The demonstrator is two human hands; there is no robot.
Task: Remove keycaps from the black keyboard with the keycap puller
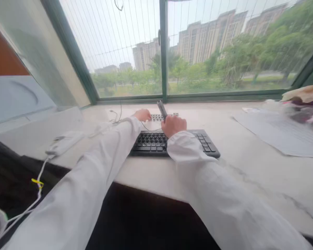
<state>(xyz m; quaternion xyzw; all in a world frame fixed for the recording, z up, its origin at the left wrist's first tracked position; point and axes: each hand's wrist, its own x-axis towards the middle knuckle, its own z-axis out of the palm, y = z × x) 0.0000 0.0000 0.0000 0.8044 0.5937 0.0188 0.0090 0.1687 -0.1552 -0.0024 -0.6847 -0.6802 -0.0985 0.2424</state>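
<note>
Your two arms are covered in long, loose white sleeves of smooth, plain fabric that fold softly along their length. Each cuff ends at the wrist, leaving your left hand (pixel 143 114) and right hand (pixel 173 125) bare, without gloves.

The keyboard (pixel 156 142) under the hands is black with pale legends on its keys; beyond it lies a second keyboard (pixel 160 117) — light grey. The tool (pixel 162 110) in the right hand (pixel 173 125) is dark grey. Both sleeves (pixel 94 180) are white. The sill (pixel 250 166) is cream marble with faint grey veins — the window frame (pixel 163 52) dark green. A white cable (pixel 28 205) bears a yellow tie (pixel 37 182).
</note>
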